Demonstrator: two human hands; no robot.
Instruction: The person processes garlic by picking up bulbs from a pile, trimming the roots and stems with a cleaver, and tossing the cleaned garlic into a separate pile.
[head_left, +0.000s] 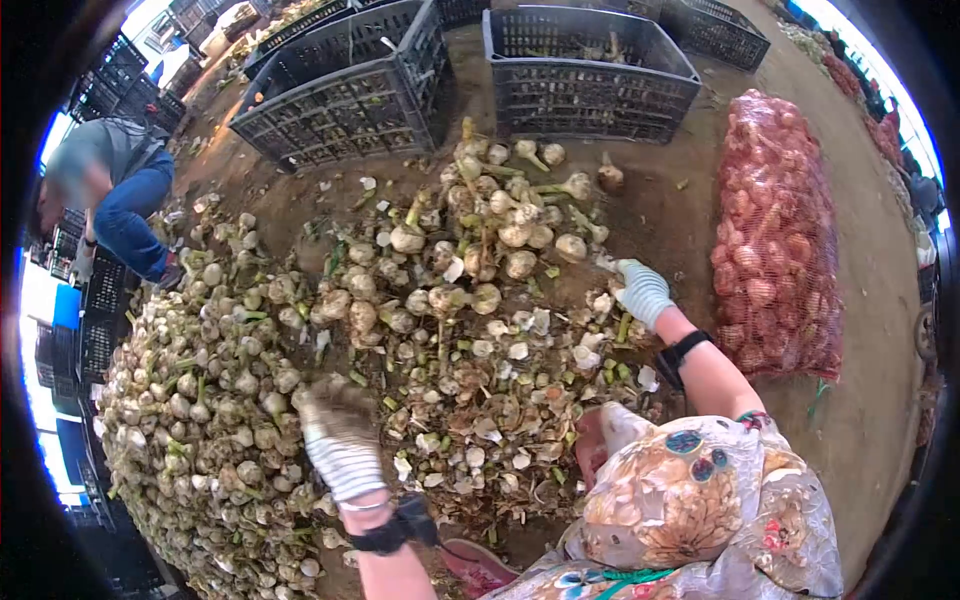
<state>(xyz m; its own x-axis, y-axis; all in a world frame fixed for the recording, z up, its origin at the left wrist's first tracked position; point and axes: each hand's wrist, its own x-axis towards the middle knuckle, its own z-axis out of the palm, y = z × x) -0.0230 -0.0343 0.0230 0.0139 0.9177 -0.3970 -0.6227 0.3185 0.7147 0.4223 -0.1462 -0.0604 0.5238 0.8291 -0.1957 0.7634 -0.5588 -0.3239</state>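
Observation:
My left hand (pixel 340 440), in a striped, soiled glove, is at the right edge of a large heap of garlic bulbs (pixel 200 400). Motion smears its fingers. My right hand (pixel 643 291), in a white striped glove, is low over the floor with its fingers curled together. Something small and pale shows at its fingertips, but I cannot tell what it is. Just up and left of that hand lies a looser pile of garlic bulbs (pixel 515 225), some with stem stubs. Cut stems and skins (pixel 500 400) litter the ground between my hands.
A full red mesh sack of garlic (pixel 775 240) lies on the right. Black plastic crates (pixel 595 95) stand across the far side, another crate (pixel 340 110) to their left. At the upper left a person in jeans (pixel 130 210) bends beside the big heap.

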